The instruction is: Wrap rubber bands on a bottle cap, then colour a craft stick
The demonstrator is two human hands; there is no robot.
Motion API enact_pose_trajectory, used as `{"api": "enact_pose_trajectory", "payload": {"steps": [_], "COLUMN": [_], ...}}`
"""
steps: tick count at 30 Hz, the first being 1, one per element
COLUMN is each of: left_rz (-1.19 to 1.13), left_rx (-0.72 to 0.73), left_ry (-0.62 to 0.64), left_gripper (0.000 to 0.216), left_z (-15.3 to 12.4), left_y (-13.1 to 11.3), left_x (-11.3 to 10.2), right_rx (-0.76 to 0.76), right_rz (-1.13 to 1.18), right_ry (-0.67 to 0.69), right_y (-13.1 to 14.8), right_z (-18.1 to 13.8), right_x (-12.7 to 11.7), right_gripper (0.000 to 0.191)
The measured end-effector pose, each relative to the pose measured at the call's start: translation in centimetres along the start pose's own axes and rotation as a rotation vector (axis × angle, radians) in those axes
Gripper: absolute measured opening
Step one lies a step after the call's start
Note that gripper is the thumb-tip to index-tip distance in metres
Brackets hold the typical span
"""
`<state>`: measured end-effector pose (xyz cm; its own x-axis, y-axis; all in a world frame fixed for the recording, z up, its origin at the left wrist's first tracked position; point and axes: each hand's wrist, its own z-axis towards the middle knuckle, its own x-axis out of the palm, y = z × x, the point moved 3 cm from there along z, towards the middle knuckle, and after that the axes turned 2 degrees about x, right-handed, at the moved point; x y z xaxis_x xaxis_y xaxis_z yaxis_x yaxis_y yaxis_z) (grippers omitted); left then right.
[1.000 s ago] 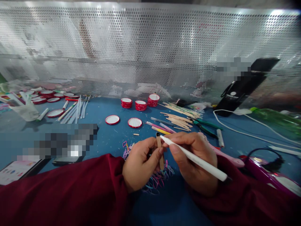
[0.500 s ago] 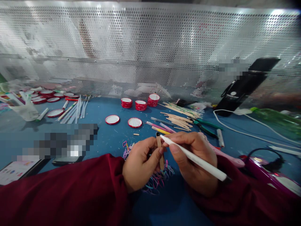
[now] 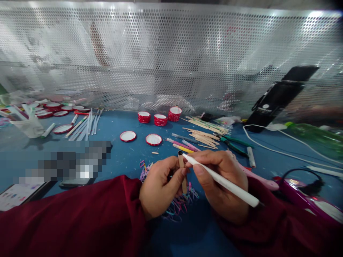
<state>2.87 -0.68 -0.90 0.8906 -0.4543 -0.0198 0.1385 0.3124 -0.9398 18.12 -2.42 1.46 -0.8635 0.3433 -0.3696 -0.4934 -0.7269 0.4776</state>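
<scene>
Standing at far left on the blue table (image 3: 120, 123), a white cup (image 3: 30, 127) holds several pens. Near left: a phone (image 3: 21, 192), screen lit. Right of the cup: red-rimmed discs (image 3: 60, 113), then translucent sticks (image 3: 83, 129). Middle, far: three short red stacks (image 3: 160, 120); two single discs (image 3: 128, 136) lie nearer. Left hand (image 3: 159, 189): thumb and fingers clamped together on a brown stick (image 3: 181, 162), held between the two hands, dark end pointing far. Coloured bands (image 3: 144, 170) lie loose around and below this hand. Right hand (image 3: 218, 203): fingers closed on a white pen (image 3: 230, 186), tip at the stick's dark end; contact or slight gap, cannot tell. Beyond this hand: pale wooden sticks (image 3: 202, 138), then green-handled pliers (image 3: 234, 145). Further right: a tilted black object (image 3: 278, 100), a purple device (image 3: 297, 194) nearer, and a green bottle (image 3: 316, 137) on its side.
</scene>
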Motion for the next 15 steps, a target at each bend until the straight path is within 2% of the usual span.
{"api": "enact_pose_trajectory", "payload": {"steps": [15], "left_rz": [0.001], "left_rx": [-0.008], "left_ry": [-0.008], "left_gripper": [0.025], "left_z": [-0.04], "left_y": [0.11], "left_x": [-0.06], "right_rx": [0.016], "right_rz": [0.017], "right_ry": [-0.004], "right_y": [0.02], "right_z": [-0.13], "right_x": [0.04], "right_gripper": [0.019]}}
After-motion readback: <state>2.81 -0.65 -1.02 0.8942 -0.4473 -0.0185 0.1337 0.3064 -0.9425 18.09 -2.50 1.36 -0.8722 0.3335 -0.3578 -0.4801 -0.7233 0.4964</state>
